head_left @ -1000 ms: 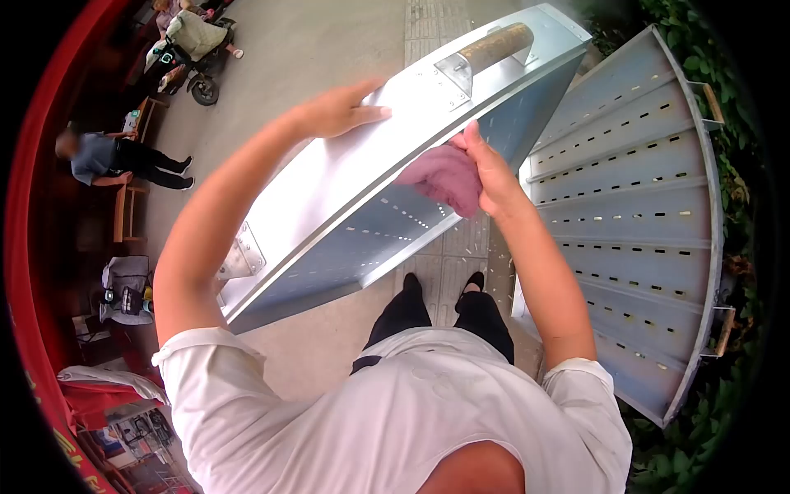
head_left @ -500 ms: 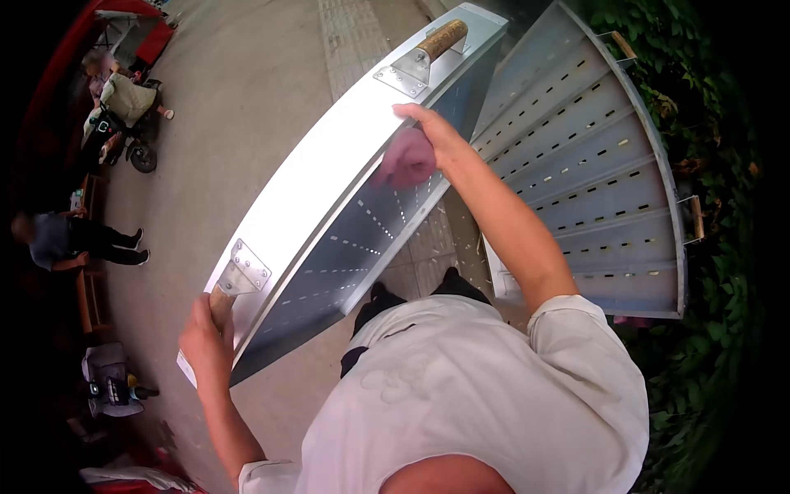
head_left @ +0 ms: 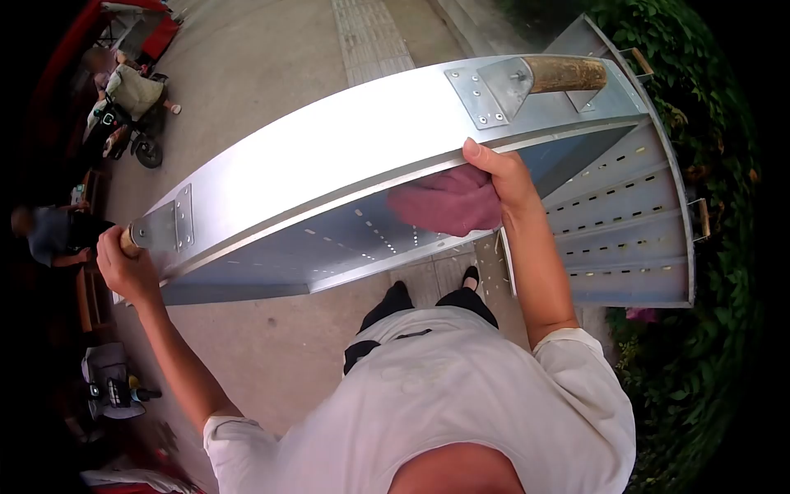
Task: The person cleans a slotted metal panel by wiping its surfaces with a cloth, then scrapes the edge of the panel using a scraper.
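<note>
A large curved metal tray [head_left: 329,132] with slotted inner face hangs raised before my body, its smooth outer rim upward. My left hand [head_left: 127,267] is wrapped round the wooden handle at the rim's left end. On the right, my right hand [head_left: 504,177] grips the lower edge of the rim, thumb on top, with a bunched pink cloth [head_left: 451,200] pressed against the inner side. A second wooden handle [head_left: 568,74] on riveted brackets sits up and to the right of that hand, untouched.
Another slotted metal tray [head_left: 629,214] with small wooden handles stands at the right against green leaves [head_left: 716,165]. At the left are a person [head_left: 49,235] beside a bench, another person by a scooter [head_left: 136,103], and a stroller [head_left: 111,379]. Paving runs underfoot.
My left hand has gone from the rim's top to the left handle and taken hold of it. The tray has swung closer to level, and my right hand still has the cloth.
</note>
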Motion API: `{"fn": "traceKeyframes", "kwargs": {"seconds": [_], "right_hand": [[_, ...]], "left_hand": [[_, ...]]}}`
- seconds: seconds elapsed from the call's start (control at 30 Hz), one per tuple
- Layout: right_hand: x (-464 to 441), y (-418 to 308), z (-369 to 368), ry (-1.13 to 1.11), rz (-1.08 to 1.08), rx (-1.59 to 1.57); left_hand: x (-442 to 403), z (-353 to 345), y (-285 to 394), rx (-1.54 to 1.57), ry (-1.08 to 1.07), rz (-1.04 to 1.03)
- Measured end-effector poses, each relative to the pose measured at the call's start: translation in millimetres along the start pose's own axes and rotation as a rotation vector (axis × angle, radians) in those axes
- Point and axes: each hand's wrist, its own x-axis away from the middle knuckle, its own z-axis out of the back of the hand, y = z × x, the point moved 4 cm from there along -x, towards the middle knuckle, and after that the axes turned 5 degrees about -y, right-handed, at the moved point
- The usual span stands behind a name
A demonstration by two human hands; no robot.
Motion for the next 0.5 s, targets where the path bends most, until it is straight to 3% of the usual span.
{"fn": "traceKeyframes", "kwargs": {"seconds": [0.1, 0.27, 0.37, 0.4, 0.47, 0.5], "right_hand": [[27.5, -7.9, 24.0, 0.102, 0.074, -0.030], [90.9, -35.9, 71.6, 0.511, 0.230, -0.019], [132.4, -61.2, 80.3, 0.508, 0.348, 0.092], [146.9, -67.8, 78.5, 0.518, 0.368, 0.082], [176.5, -72.8, 80.0, 0.571, 0.420, 0.096], [192.2, -74.9, 80.2, 0.607, 0.434, 0.127]], "left_hand": [[-68.1, -33.7, 16.0, 0.115, 0.132, -0.111], [-174.1, -81.7, 114.1, 0.270, 0.243, -0.422], [-213.3, -104.1, 188.7, 0.384, 0.232, -0.469], [-222.9, -114.2, 213.0, 0.370, 0.037, -0.349], [-242.1, -100.1, 268.5, 0.527, 0.381, -0.565], [-247.0, -101.1, 288.0, 0.574, 0.384, -0.600]]}}
